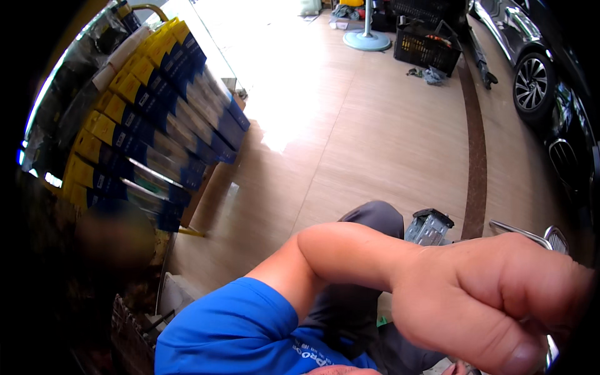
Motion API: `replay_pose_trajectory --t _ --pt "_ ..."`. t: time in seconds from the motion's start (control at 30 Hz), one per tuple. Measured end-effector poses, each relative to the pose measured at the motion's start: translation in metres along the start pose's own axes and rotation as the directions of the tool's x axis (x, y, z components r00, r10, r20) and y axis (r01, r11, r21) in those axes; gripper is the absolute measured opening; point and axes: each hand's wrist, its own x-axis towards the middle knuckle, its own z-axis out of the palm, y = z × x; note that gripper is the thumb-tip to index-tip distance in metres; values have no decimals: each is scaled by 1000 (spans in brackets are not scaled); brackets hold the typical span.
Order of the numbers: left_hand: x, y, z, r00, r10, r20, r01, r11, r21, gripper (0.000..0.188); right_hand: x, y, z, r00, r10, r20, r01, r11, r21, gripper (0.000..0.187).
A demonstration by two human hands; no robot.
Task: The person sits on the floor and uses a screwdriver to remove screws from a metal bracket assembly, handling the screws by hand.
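Note:
My left arm, in a blue short sleeve, reaches across to the right, and my left hand [481, 300] looms large close to the camera. Its fingers are curled and the thumb is bent downward. A sliver of shiny metal [552, 351] shows beside the thumb, but whatever the fingers close on is hidden. At the bottom edge a small bit of what looks like my right hand [459, 369] appears, with most of its fingers cut off. Beyond my left wrist, a grey metal box-shaped unit with a black end [430, 226] sits by my knee [378, 214].
A rack of yellow-and-blue hanging packages [144, 119] stands at left. Farther off are a round pale stand base [367, 40], a black crate [427, 50] and crumpled grey scraps [432, 75]. A dark car [565, 106] is parked at right. Chrome tubing [519, 231] lies past my hand.

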Motion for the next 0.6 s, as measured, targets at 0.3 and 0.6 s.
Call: replay_pose_trajectory --t 0.3,0.6 --pt "2 9 15 976 150 157 -192 934 302 35 -5 -1 5 996 -68 -54 71 996 61 31" --pt "-10 31 92 941 253 -224 -136 889 436 35 10 -32 4 981 -141 -133 157 981 115 34"
